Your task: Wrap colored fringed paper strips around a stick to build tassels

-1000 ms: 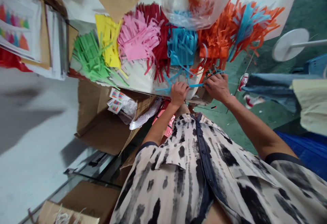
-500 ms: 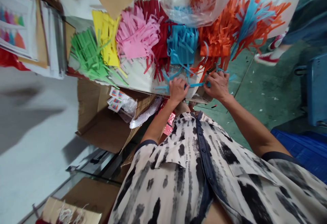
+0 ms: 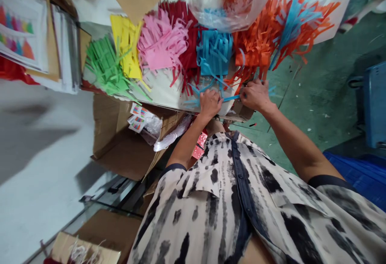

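A blue tissue-paper tassel (image 3: 231, 98) is stretched between my two hands near the table's front edge, its middle twisted narrow and its fringe fanning out past both hands. My left hand (image 3: 210, 102) is closed on its left part. Closed fingers of my right hand (image 3: 256, 95) grip the other part, slightly higher. Just beyond lies a pile of fringed blue paper (image 3: 214, 53), with fringed orange paper (image 3: 253, 47) to its right. Dark red paper (image 3: 189, 63), pink paper (image 3: 161, 45), yellow paper (image 3: 126, 47) and green paper (image 3: 105, 67) lie to the left.
A clear plastic bag (image 3: 232, 11) with coloured paper stands behind the piles. Below the table's left edge is an open cardboard box (image 3: 120, 151). Printed sheets (image 3: 22, 27) stand at the left. Blue crates (image 3: 356, 175) are on the floor at the right, and a person's foot (image 3: 348, 23) shows there.
My right hand has shifted slightly left and up, tilting the blue strip. My left hand stays almost in place. At the upper right, the other person's feet and legs have moved away.
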Tool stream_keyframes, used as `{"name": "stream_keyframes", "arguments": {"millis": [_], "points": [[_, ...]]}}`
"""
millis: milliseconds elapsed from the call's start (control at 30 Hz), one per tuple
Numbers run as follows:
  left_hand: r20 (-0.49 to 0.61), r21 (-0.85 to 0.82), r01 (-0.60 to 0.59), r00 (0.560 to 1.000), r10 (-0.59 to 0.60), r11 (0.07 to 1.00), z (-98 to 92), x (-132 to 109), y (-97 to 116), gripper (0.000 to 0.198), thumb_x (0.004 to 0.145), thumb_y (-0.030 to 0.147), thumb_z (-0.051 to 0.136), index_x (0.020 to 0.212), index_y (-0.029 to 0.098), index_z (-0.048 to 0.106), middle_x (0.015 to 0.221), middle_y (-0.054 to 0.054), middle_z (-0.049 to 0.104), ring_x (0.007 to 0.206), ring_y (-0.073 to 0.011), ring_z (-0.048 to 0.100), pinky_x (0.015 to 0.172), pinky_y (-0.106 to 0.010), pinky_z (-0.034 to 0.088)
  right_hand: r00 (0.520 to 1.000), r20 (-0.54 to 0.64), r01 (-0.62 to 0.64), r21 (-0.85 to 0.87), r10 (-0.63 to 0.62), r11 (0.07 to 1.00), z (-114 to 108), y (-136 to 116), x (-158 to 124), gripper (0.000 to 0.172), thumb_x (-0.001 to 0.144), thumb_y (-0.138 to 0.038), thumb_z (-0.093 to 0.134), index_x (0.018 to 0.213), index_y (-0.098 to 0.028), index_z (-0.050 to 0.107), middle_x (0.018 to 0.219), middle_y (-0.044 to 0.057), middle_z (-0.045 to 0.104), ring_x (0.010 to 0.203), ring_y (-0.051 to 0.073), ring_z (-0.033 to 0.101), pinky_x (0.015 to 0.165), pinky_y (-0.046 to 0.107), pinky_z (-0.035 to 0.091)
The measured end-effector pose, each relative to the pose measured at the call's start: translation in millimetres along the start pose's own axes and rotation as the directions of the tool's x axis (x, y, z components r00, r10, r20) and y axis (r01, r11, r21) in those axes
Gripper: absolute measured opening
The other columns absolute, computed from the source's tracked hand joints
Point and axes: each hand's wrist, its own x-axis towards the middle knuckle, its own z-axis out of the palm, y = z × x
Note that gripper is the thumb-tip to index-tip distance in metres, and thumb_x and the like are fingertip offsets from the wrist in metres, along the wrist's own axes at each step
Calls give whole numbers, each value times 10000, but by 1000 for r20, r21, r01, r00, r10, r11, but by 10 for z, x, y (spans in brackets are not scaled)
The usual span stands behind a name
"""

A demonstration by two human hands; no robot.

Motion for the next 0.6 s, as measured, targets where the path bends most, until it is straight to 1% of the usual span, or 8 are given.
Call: {"name": "stream_keyframes", "arguments": {"millis": [100, 167, 267, 300, 367, 433, 500, 600], "points": [[1, -7, 3, 1000, -3, 1000, 18, 19, 8, 220, 1099, 387, 658, 1061, 217, 792, 1234, -136, 785, 1314, -375, 633, 1076, -526, 431, 1000, -19, 1, -21, -1, 1000, -4, -15, 26, 412, 994, -370, 550, 1035, -112, 867, 1012, 236, 742, 1171, 458, 556, 1007, 648, 326], [-11, -14, 14, 1000, -14, 1000, 38, 24, 16, 201, 1089, 376, 667, 1059, 221, 791, 1230, -143, 783, 1313, -381, 634, 1080, -535, 431, 994, -108, 10, -48, -15, 999, 12, -54, -32, 383, 1012, -347, 547, 1079, -127, 853, 1062, 231, 750, 1179, 444, 564, 1026, 648, 327], [-49, -19, 22, 999, -23, 1000, 59, 19, 37, 173, 1073, 358, 682, 1069, 222, 788, 1229, -147, 782, 1309, -384, 635, 1087, -546, 433, 957, -274, 73, -84, -93, 994, 106, -152, -214, 377, 1082, -282, 481, 1194, -175, 824, 1212, 198, 767, 1195, 385, 585, 1070, 608, 332], [-59, -22, 20, 998, -22, 1000, 62, 18, 47, 169, 1071, 353, 683, 1066, 220, 787, 1225, -147, 783, 1304, -384, 637, 1088, -548, 434, 947, -286, 122, -91, -144, 988, 156, -184, -283, 385, 1104, -259, 457, 1224, -195, 818, 1241, 177, 777, 1178, 357, 599, 1062, 574, 344], [-65, -33, 18, 998, -20, 999, 63, 20, 64, 173, 1072, 350, 683, 1047, 214, 788, 1208, -148, 786, 1290, -384, 643, 1090, -554, 437, 934, -256, 237, -80, -250, 968, 268, -223, -400, 393, 1126, -220, 445, 1278, -224, 808, 1268, 140, 799, 1146, 316, 624, 1010, 508, 367], [-63, -49, 16, 998, -19, 999, 64, 20, 62, 178, 1069, 354, 695, 1029, 210, 790, 1188, -147, 789, 1288, -388, 646, 1104, -566, 437, 928, -224, 293, -49, -297, 955, 364, -213, -468, 387, 1125, -191, 470, 1329, -232, 796, 1308, 128, 806, 1152, 298, 640, 961, 469, 371], [-67, -65, 10, 998, -15, 998, 68, -1, 19, 181, 1060, 366, 717, 1009, 209, 792, 1179, -148, 786, 1306, -393, 639, 1135, -583, 434, 935, -234, 265, -34, -265, 964, 418, -160, -486, 376, 1127, -194, 491, 1352, -234, 790, 1336, 130, 803, 1173, 297, 644, 955, 458, 359], [-125, -76, 32, 991, -41, 997, 65, -109, -152, 190, 1044, 381, 746, 959, 215, 787, 1200, -145, 769, 1315, -381, 630, 1212, -616, 408, 941, -260, 212, -40, -215, 976, 420, -61, -460, 358, 1147, -236, 492, 1333, -257, 797, 1304, 111, 812, 1144, 291, 650, 966, 455, 337]]}}
